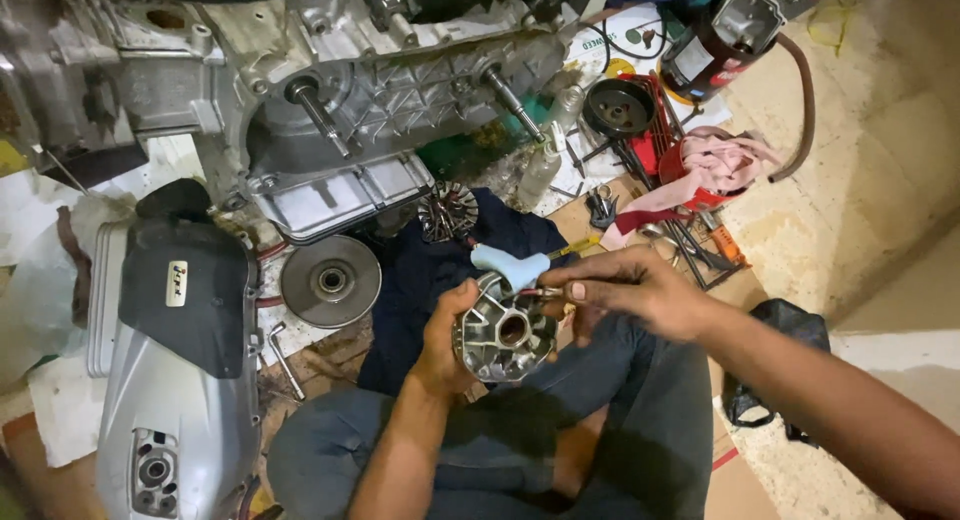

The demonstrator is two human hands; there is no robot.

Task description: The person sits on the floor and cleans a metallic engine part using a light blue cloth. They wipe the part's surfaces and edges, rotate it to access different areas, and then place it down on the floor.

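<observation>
Seated mechanic's left hand (pixel 447 345) grips a finned metal variator pulley (pixel 503 330) over the lap, while right hand (pixel 628 292) pinches a pale-blue-handled tool (pixel 512 267) at its rim, nr opened engine case (pixel 380 100).

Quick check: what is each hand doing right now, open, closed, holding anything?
Left hand: closed around the round metal pulley part, holding it up.
Right hand: closed, pinching a thin tool with a light blue handle against the pulley part.

Warm, fairly dim indoor light, seemingly from above. Glare on engine casing (pixel 400 90) and grey cover (pixel 175 400). Deep shadow in lap, lower frame. Right forearm soft, blurred at lower right corner. Wide-angle bending at edges. Centre reasonably sharp.
</observation>
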